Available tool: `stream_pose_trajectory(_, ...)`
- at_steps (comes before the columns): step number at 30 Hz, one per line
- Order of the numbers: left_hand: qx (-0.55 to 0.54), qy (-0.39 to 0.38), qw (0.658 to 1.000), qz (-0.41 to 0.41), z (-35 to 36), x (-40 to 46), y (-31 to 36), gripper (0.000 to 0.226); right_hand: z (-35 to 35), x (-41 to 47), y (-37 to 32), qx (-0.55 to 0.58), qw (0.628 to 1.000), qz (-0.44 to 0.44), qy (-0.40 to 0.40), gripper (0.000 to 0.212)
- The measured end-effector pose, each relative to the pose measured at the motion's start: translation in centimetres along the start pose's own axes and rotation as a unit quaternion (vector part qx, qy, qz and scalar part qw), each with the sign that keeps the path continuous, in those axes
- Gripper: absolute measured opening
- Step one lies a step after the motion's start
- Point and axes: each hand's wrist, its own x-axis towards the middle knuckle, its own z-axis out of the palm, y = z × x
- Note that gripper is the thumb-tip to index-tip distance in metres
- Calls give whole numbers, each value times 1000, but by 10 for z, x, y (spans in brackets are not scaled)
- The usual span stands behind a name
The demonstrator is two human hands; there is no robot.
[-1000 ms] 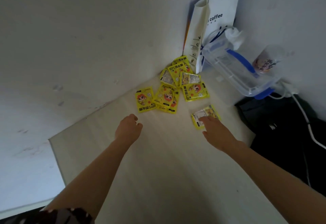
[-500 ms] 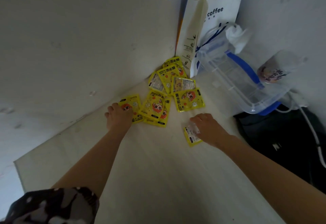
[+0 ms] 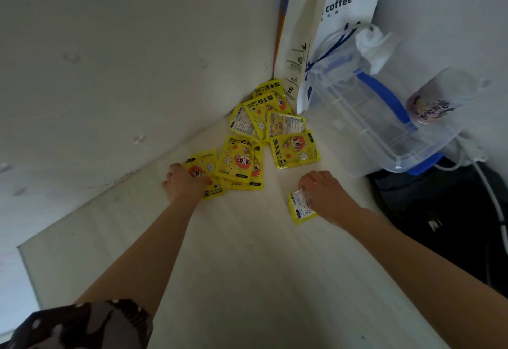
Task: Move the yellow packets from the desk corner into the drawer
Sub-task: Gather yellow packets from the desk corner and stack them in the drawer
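Several yellow hand-warmer packets (image 3: 272, 131) lie in a loose pile in the far corner of the pale desk (image 3: 247, 266), against the wall. My left hand (image 3: 184, 183) rests flat on the nearest left packet (image 3: 203, 168), fingers spread over it. A single packet (image 3: 299, 207) lies apart to the right, face down. My right hand (image 3: 324, 194) is curled over its right edge, fingertips pinching it against the desk. No drawer is in view.
A white paper coffee bag (image 3: 330, 18) stands in the corner behind the pile. A clear plastic box with blue handles (image 3: 384, 128) and a cup (image 3: 437, 98) sit to the right. A black bag (image 3: 445, 225) and a white cable (image 3: 492, 200) lie at the right edge.
Both hands reached forward from mid-desk. The left one landed on the leftmost packet, and the right one closed over the lone packet and drew it slightly nearer.
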Motion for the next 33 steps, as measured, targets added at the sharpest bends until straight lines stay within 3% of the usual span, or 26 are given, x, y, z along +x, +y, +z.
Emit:
stream_pose_trajectory(5,-56,7,998,-21,-12,-8,-13,72,2,-6,0,-30,999,-3,22,31)
stream_pose_trajectory(11,-212,-22,976,-51,-30,-7,-13,48,-7,-4,4,-37,999,-3,23,25)
stream_pose_trajectory(16,-294,-70,953,-5,-39,-2,16,40,-30,15,11,-24,998,15,50,18)
stream_pose_trajectory(24,-221,-141,964,40,-5,-2,63,43,-50,68,15,9,998,18,53,32)
stream_pose_trajectory(28,-101,-129,980,110,11,-1,67,36,-43,94,20,-19,999,-13,34,33)
stream_pose_trajectory(31,-79,-113,986,91,16,1,66,38,-41,101,21,-7,999,-21,28,39)
stream_pose_trajectory(33,-63,-98,990,77,17,4,65,52,-42,102,21,5,999,-22,24,44)
